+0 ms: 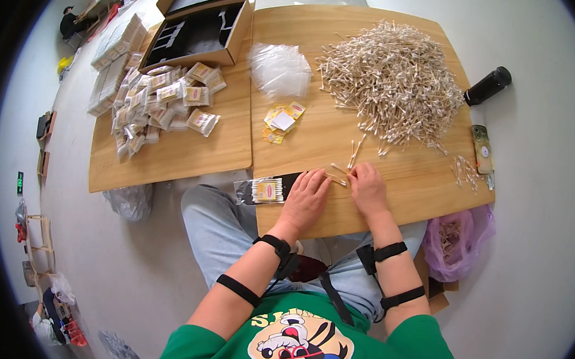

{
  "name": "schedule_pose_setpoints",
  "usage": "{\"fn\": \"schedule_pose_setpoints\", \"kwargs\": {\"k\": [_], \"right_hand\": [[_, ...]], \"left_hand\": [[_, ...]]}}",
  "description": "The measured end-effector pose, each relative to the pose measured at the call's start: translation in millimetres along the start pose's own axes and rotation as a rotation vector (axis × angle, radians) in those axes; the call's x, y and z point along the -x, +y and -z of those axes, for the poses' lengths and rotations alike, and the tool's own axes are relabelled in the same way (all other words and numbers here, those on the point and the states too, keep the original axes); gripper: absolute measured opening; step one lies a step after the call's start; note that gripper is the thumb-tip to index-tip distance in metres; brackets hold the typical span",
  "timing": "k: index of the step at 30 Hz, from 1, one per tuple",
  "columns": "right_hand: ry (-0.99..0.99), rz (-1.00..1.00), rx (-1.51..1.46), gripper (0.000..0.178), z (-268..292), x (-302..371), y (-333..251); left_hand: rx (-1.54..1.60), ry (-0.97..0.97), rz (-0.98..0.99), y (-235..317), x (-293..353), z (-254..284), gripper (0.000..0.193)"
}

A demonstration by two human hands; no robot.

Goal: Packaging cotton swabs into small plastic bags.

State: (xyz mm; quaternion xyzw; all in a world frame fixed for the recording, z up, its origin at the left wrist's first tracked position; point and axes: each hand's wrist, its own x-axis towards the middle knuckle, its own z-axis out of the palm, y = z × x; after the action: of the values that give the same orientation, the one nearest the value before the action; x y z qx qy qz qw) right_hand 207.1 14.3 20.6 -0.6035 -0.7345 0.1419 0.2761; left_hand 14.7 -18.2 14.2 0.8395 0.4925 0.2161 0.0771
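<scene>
My left hand (308, 193) lies over the right part of a black pad (290, 180), fingers bent together. From its fingertips a few cotton swabs (336, 179) point toward my right hand (367, 189), which is curled in a pinch at another swab (339, 168). The exact grip under the fingers is partly hidden. Left of my left hand, a clear bag holding a row of swabs and a yellow card (268, 190) lies on the pad. Just beyond my right hand are loose swabs (355, 151), and farther back rises a big swab heap (394, 83).
Clear bags (280, 70) and yellow cards (282, 120) lie on the wooden table (298, 27). At left are packed swab bags (166, 98) and an open box (198, 33). A black bottle (488, 85) and a phone-like object (482, 148) are at the right edge, above a purple bag (460, 241).
</scene>
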Motion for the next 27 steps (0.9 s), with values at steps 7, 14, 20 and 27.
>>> {"fn": "schedule_pose_setpoints", "kwargs": {"k": [7,14,20,27], "right_hand": [[0.05,-0.203,-0.302,0.009,5.9,-4.9,-0.3],[0.085,-0.12,-0.282,0.006,1.9,-2.4,-10.6],[0.063,-0.123,-0.244,0.006,-9.7,-0.6,-15.9],[0.115,-0.015,-0.128,0.007,-7.4,3.5,-9.8]], "left_hand": [[0.044,0.079,0.031,3.5,-2.9,2.0,0.036],[0.078,0.108,0.017,3.5,-3.1,5.3,0.03],[0.101,0.108,-0.01,2.2,-1.9,6.4,0.024],[0.115,0.113,-0.046,1.5,-0.8,7.3,0.021]]}}
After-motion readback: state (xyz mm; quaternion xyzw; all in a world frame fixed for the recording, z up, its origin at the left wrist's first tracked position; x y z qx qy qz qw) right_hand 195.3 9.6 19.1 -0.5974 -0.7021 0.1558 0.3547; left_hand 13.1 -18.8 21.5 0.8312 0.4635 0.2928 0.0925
